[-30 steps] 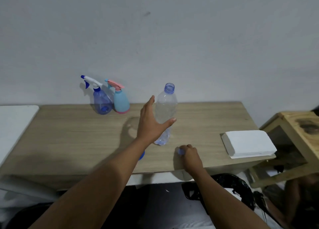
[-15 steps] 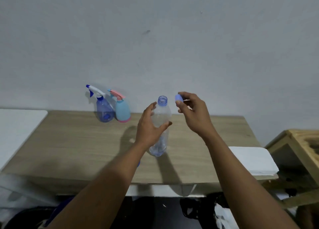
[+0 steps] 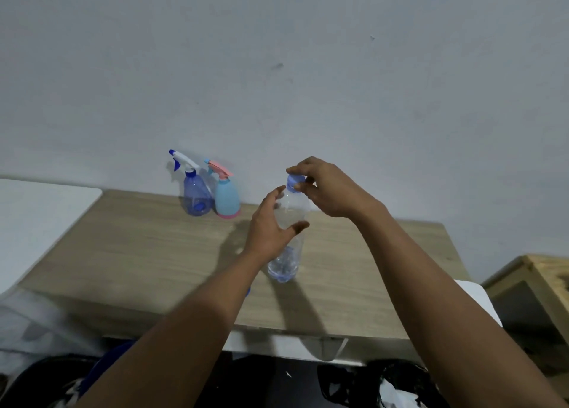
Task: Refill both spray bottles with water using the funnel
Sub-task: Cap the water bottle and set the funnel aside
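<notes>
Since half a second ago our right hand has carried the small blue cap from beside the neck down onto the mouth of the clear plastic water bottle, where our fingertips now pinch it from above. Our left hand is where it was, curled loosely around the bottle's upper body, thumb on the near side and fingers spread on the far side; we cannot tell how firmly it presses. The bottle stands upright on the wooden table, near the middle, and seems nearly empty, with only a little water visible at its base.

The two spray bottles stand side by side at the back of the table against the wall, well apart from our hands: the dark blue spray bottle with a white and blue trigger head on the left, and the light blue spray bottle with a pink trigger head just beside it on the right, both with their heads on. A small blue edge shows beneath our left forearm; we cannot tell what it is.
</notes>
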The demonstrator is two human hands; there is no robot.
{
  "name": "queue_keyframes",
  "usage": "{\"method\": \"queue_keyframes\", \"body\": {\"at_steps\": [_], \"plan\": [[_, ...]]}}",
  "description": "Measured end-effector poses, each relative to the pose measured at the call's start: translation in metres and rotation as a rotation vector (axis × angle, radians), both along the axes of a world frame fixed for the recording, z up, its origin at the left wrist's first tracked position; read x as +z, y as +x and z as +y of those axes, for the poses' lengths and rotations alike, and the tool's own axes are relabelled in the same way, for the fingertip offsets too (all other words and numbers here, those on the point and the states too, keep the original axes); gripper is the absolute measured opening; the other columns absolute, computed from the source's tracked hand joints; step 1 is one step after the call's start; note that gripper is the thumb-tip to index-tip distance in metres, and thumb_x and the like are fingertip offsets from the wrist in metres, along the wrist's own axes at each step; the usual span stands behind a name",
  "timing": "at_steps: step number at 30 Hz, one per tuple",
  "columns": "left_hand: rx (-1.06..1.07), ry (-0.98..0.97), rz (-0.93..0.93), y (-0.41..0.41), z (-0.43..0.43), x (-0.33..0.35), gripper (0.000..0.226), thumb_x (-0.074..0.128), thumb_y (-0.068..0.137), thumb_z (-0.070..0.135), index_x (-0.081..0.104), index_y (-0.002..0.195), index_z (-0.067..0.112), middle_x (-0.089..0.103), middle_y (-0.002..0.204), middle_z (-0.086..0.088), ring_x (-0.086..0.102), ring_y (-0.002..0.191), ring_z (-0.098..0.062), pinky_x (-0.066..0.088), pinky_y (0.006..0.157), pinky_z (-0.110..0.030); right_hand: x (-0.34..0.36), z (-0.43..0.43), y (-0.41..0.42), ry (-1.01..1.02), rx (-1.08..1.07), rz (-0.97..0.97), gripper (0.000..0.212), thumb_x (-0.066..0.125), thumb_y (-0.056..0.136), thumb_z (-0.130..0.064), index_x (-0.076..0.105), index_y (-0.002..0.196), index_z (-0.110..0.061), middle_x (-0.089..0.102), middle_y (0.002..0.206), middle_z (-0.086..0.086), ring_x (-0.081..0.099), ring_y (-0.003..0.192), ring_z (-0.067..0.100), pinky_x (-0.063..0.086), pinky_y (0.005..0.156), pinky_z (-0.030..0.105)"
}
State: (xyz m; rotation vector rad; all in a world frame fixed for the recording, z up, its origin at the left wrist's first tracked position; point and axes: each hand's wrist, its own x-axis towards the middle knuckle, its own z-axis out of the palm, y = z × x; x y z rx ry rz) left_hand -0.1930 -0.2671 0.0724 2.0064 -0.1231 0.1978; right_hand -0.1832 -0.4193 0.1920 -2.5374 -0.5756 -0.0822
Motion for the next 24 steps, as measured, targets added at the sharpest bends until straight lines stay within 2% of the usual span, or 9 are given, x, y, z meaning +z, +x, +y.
{"method": "queue_keyframes", "body": {"at_steps": [5,10,13,16,19,21,24], "plan": [[0.004,-0.009,0.011,0.001,0.001,-0.001,0.094,0.086,0.066,0.051,0.037,0.143,0.033,0.052,0.141,0.010,0.050,0.120,-0.007,0.048,0.098,-0.029,0.006,0.000,0.005,-0.051,0.016,0.033,0.034,0.054,0.101,-0.019,0.060,0.134,-0.022,0.056,0.131,-0.005,0.053,0.102,0.010,0.038,0.087,0.023],[-0.007,-0.026,0.007,0.002,0.001,-0.001,0.093,0.088,0.067,0.046,0.037,0.144,0.033,0.052,0.140,0.011,0.050,0.117,-0.005,0.044,0.093,-0.022,0.010,-0.004,0.007,0.008,0.033,0.113,0.033,0.056,0.101,-0.018,0.062,0.132,-0.025,0.059,0.133,-0.009,0.058,0.111,0.011,0.044,0.091,0.025],[-0.018,-0.029,0.006,0.002,0.001,-0.001,0.093,0.087,0.067,0.047,0.037,0.143,0.034,0.052,0.140,0.013,0.050,0.119,-0.006,0.046,0.094,-0.024,0.010,-0.005,0.007,0.043,-0.004,0.096,0.031,0.066,0.095,-0.023,0.064,0.126,-0.021,0.063,0.121,-0.009,0.062,0.099,0.011,0.049,0.089,0.027],[-0.017,-0.028,-0.004,0.002,0.002,-0.003,0.092,0.087,0.066,0.049,0.038,0.142,0.036,0.053,0.137,0.016,0.050,0.120,-0.005,0.048,0.097,-0.027,0.004,-0.001,0.007,0.101,-0.068,0.050,0.028,0.075,0.088,-0.029,0.068,0.112,-0.015,0.065,0.102,-0.006,0.064,0.088,0.012,0.055,0.083,0.030],[-0.008,-0.023,0.001,0.004,0.003,-0.004,0.091,0.087,0.066,0.050,0.039,0.142,0.035,0.052,0.135,0.018,0.050,0.120,-0.004,0.049,0.099,-0.030,-0.003,0.006,0.008,0.097,-0.108,-0.012,0.027,0.076,0.086,-0.035,0.069,0.101,-0.013,0.064,0.093,-0.005,0.060,0.077,0.007,0.052,0.073,0.027],[-0.010,-0.020,0.005,0.005,0.002,-0.003,0.092,0.086,0.066,0.050,0.038,0.142,0.035,0.051,0.137,0.016,0.049,0.120,-0.004,0.049,0.100,-0.030,-0.007,0.007,0.007,0.102,-0.124,-0.049,0.028,0.074,0.088,-0.035,0.070,0.105,-0.013,0.065,0.097,-0.004,0.058,0.077,0.007,0.051,0.075,0.026],[-0.019,-0.011,0.002,0.004,0.000,-0.003,0.094,0.085,0.065,0.053,0.036,0.143,0.036,0.050,0.141,0.015,0.046,0.120,-0.001,0.046,0.101,-0.028,-0.006,0.003,0.005,0.078,-0.051,-0.044,0.040,0.068,0.094,-0.028,0.061,0.132,-0.018,0.063,0.130,-0.003,0.059,0.100,0.006,0.047,0.089,0.022]]}}
